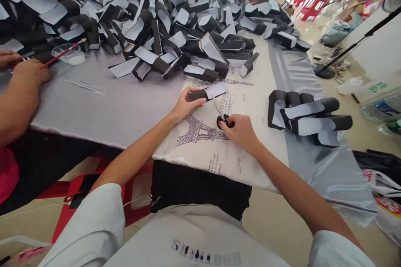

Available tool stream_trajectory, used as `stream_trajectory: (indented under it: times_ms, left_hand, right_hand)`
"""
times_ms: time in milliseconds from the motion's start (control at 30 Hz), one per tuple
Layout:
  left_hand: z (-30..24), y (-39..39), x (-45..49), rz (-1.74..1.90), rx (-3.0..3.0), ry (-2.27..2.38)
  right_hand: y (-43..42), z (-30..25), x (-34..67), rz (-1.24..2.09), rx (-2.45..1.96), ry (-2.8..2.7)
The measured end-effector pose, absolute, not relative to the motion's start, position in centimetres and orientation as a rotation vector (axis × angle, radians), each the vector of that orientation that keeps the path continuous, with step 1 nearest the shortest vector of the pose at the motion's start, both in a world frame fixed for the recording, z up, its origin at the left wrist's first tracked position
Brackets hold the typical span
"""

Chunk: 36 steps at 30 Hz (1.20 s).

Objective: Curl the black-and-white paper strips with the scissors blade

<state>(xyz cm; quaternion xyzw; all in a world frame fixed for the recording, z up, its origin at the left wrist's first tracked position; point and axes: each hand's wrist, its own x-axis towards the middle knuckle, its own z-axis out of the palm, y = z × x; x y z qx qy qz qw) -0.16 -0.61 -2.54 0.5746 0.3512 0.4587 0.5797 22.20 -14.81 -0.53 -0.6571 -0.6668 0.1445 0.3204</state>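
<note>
Well left of the left hand, a co-worker's arm point(20, 104) is cut off. Beyond it, overlapping pieces in a heap point(175, 62) hide how many are done. The left hand point(186, 105) grips a paper piece point(216, 90), apparently unfinished; scissors point(226, 122), clasped by the right hand point(242, 129), reach its flap. Rightward, a small stack point(310, 125) seems set aside.

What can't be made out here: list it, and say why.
All in the head view:
Handle loops of the scissors: partly covered by the right hand.
Lower edge of the held folded paper: partly covered by the left hand.
Small script on the tablecloth: too small to read.
Co-worker at far left: head cut off by picture edge.
</note>
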Motion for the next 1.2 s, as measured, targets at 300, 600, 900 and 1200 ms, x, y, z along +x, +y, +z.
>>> stream_trajectory:
  times_ms: [300, 600, 900, 1200]
  left_hand:
    - [-3.0, -0.4, -0.3, 1.099, 1.385, 0.824]
    - [-3.7, 0.2, -0.7, 1.135, 1.526, 0.786]
    - [-4.1, 1.4, -0.9, 1.243, 1.772, 0.667]
    - [-4.6, 1.9, -0.9, 1.233, 1.802, 0.533]
  right_hand:
    - [-15.0, -0.5, 22.1, 0.385, -1.705, -1.757]
    - [-14.7, -0.7, 22.5, 0.424, -1.642, -1.800]
    - [-15.1, -0.5, 22.5, 0.406, -1.624, -1.770]
    - [-14.8, -0.8, 22.8, 0.440, -1.630, -1.825]
